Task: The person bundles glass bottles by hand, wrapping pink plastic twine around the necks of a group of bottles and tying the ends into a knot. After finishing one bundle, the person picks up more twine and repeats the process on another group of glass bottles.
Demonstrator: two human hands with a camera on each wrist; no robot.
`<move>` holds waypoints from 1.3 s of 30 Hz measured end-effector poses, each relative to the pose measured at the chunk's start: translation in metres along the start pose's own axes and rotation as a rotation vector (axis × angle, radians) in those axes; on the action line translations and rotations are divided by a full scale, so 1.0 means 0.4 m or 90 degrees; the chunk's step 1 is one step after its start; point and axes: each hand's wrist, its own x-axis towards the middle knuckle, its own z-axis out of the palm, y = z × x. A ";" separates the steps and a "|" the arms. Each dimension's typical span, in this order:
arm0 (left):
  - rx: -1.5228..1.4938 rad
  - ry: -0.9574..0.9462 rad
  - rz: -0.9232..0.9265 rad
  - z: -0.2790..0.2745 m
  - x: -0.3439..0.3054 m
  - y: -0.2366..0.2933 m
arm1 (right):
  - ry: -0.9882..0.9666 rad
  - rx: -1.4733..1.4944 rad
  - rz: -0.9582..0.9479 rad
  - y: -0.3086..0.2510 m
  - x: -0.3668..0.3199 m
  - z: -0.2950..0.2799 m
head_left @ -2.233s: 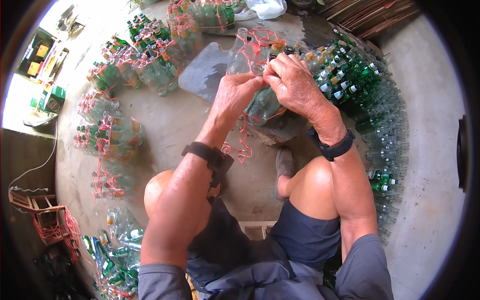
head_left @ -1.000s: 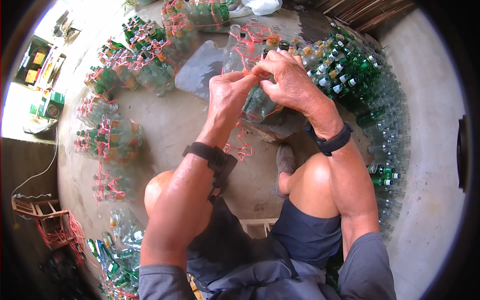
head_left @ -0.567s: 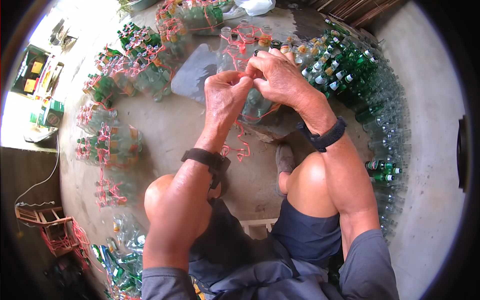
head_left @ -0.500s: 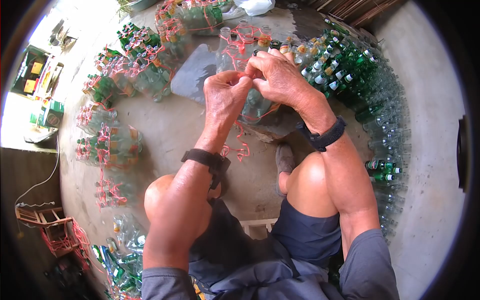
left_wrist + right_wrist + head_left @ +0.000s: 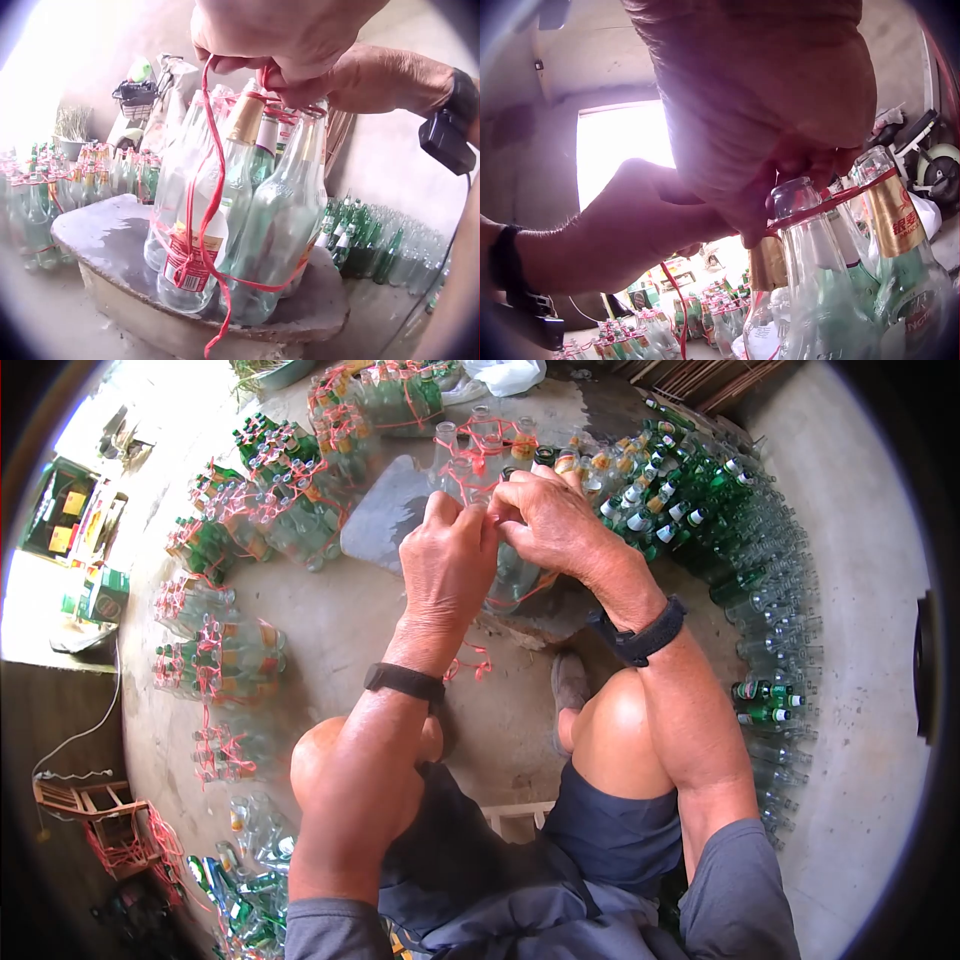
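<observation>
A cluster of empty glass bottles (image 5: 281,214), clear and green, stands upright on a stone slab (image 5: 94,225). Red plastic string (image 5: 217,169) runs round the necks and lower down round the bodies. In the left wrist view, one loose end hangs from the fingers down past the slab's front edge. My left hand (image 5: 447,570) grips the string with curled fingers, at the near side of the bottle tops. Close against it, my right hand (image 5: 560,525) pinches the string at the necks. Where the strands meet, the fingers hide them.
More string-tied bottle bundles (image 5: 225,645) stand on the floor to the left and at the back. Loose green and clear bottles (image 5: 690,490) crowd along the right wall. A small wooden stool (image 5: 105,805) with red string sits at the far left.
My left hand has turned so its back faces up, its fingers curling over the string. Both hands now sit slightly further left in view. The dangling string end has drawn up a little.
</observation>
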 end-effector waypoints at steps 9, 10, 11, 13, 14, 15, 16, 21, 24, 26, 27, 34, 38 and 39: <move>0.048 -0.036 0.062 -0.006 0.010 -0.004 | 0.012 0.015 -0.013 0.007 0.001 0.006; 0.048 -0.035 0.061 -0.005 0.010 -0.004 | 0.014 0.023 -0.017 0.008 0.001 0.005; 0.055 -0.043 0.062 -0.005 0.010 -0.003 | 0.014 0.023 -0.019 0.009 -0.001 0.004; 0.067 -0.042 0.064 -0.008 0.015 -0.005 | -0.013 0.066 0.015 0.011 0.006 -0.003; 0.073 -0.045 0.092 -0.010 0.015 -0.006 | -0.008 0.065 0.006 0.013 0.006 -0.003; 0.080 -0.046 0.122 -0.012 0.017 -0.007 | 0.034 0.076 -0.009 0.019 0.000 0.003; 0.071 -0.038 0.151 -0.016 0.021 -0.009 | 0.077 0.087 -0.028 0.025 -0.003 0.005; 0.033 -0.018 0.183 -0.013 0.026 -0.019 | 0.074 0.103 -0.029 0.031 -0.003 0.001; 0.034 -0.015 0.200 -0.010 0.026 -0.022 | 0.074 0.143 -0.029 0.023 0.002 -0.017; 0.033 -0.014 0.211 -0.009 0.030 -0.030 | 0.012 0.202 0.031 0.014 0.002 -0.040; 0.016 -0.004 0.229 -0.007 0.032 -0.035 | 0.025 0.206 -0.006 0.016 0.003 -0.043; -0.013 0.018 0.281 -0.017 0.044 -0.049 | -0.033 0.364 0.056 0.026 0.007 -0.049; -0.027 0.022 0.302 -0.020 0.047 -0.051 | -0.016 0.433 0.043 0.032 0.015 -0.046; -0.026 0.021 0.301 -0.023 0.047 -0.052 | -0.044 0.480 0.067 0.038 0.019 -0.046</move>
